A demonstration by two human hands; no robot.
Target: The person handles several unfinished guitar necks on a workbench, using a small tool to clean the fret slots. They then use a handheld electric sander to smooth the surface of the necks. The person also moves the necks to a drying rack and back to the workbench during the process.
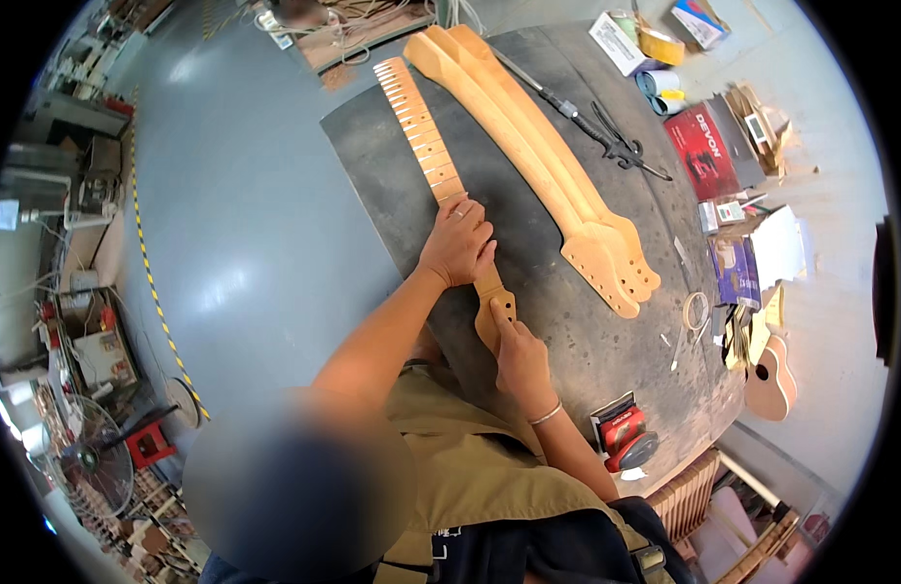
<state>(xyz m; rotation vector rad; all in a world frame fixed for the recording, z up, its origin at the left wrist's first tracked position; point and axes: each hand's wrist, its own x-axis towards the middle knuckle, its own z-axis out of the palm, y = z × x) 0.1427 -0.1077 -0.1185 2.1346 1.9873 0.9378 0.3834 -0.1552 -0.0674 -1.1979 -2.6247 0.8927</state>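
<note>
A wooden guitar neck (424, 136) with a fretted fingerboard lies slantwise over the dark tabletop, its headstock (488, 329) toward me. My left hand (457, 240) is closed around it at the lower end of the fingerboard, and the fingers underneath are hidden. Lower down, my right hand (524, 368) holds the headstock, the index finger laid along its face near the tuner holes. I cannot see whether anything thin is between that hand and the wood. To the right, several more guitar necks (538, 165) lie side by side, headstocks toward me.
An air blow gun (616, 146) with its hose lies beyond the stacked necks. A red sander (625, 434) sits at the near right of the table (587, 360). Along the right are a red box (701, 146), tape roll (696, 310) and a small guitar-shaped body (772, 380). A fan (85, 453) stands left.
</note>
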